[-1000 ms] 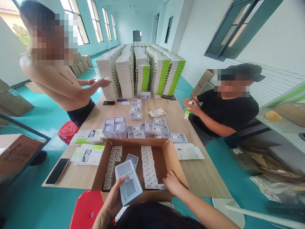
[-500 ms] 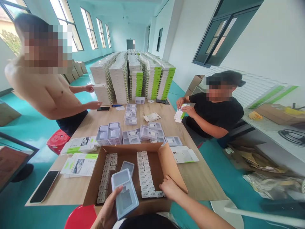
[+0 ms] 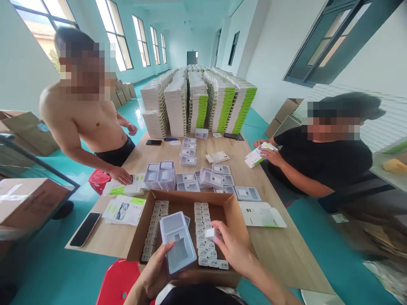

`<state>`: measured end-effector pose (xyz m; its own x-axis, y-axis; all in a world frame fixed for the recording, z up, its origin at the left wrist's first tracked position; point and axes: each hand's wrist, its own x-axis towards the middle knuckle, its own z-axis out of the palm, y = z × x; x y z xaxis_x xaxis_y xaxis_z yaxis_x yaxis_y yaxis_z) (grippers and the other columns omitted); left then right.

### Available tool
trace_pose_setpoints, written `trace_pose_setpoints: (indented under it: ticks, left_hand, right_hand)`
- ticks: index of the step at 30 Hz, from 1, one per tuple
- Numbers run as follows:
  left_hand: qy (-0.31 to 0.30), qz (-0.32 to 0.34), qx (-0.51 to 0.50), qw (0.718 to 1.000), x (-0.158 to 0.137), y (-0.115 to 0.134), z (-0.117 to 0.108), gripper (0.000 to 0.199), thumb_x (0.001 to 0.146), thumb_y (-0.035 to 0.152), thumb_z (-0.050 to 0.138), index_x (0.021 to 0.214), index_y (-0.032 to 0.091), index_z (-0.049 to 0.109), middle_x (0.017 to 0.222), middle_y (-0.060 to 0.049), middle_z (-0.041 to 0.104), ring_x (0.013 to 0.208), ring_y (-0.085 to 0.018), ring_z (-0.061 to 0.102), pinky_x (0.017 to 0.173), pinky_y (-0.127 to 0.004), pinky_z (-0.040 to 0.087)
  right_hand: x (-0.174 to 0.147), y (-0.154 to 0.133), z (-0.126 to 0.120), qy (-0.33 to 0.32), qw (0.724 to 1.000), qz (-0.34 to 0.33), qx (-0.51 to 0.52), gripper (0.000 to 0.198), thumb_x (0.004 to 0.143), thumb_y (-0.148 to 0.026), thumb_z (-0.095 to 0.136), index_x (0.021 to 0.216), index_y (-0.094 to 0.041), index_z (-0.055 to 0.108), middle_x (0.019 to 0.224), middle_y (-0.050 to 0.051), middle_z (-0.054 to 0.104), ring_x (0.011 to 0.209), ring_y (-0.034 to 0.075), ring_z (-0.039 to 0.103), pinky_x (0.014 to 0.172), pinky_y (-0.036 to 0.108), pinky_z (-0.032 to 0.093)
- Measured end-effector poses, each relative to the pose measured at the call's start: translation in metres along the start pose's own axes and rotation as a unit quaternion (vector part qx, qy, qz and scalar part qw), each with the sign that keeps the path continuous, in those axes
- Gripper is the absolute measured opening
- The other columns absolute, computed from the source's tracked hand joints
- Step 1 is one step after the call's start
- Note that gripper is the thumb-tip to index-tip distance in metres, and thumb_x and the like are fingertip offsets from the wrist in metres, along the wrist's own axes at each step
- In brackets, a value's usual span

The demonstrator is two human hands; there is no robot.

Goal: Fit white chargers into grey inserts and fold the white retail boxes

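Note:
My left hand (image 3: 156,271) is closed on a translucent plastic tray (image 3: 178,243) with moulded compartments, tilted over the near left part of an open cardboard box (image 3: 235,212). Between the fingertips of my right hand (image 3: 230,245) is a small white block-shaped piece (image 3: 210,234), raised above the box's contents. Similar small labelled pieces stand in rows inside: one group (image 3: 152,233) along the left wall, another group (image 3: 208,263) right of the middle. A second tray (image 3: 187,221) lies in the box, mostly hidden behind the held one.
Stacked trays (image 3: 160,176) and loose trays (image 3: 212,178) lie beyond the box. Flat printed cartons (image 3: 127,210) and a phone (image 3: 85,229) are at left, an unfolded carton (image 3: 262,215) at right. Tall carton stacks (image 3: 176,106) stand behind. Co-workers sit or stand on both sides.
My right hand has lifted a small white piece from the box's near right corner and moved up and left. The left co-worker's hand has come down to the printed cartons.

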<state>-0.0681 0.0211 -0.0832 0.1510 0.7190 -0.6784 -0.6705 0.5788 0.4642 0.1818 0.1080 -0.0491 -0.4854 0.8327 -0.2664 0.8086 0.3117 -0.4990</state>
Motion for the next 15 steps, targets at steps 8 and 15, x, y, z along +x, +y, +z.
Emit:
trace_pose_setpoints:
  ticks: [8,15]
  left_hand:
    - [-0.031,0.048,0.068,0.996,0.001,0.016,0.038,0.064,0.063,0.057,0.09,0.11,0.017,0.071,0.092,-0.009,0.08,0.079,-0.025,0.074,0.062,-0.031,0.057]
    - [-0.026,0.093,0.122,0.988,0.005,0.006,0.026,0.063,0.049,0.054,0.097,0.094,0.015,0.075,0.077,-0.007,0.079,0.059,-0.018,0.067,0.057,-0.028,0.052]
  right_hand:
    - [0.009,-0.078,-0.04,-0.06,0.968,-0.091,0.225,0.027,0.081,-0.008,0.062,0.102,-0.025,0.068,0.113,0.002,0.067,0.102,0.02,0.065,0.093,0.03,0.046]
    - [0.003,-0.085,-0.029,0.001,0.97,-0.035,0.241,0.022,0.079,-0.005,0.064,0.089,-0.025,0.064,0.096,-0.001,0.068,0.092,0.018,0.067,0.084,0.027,0.049]
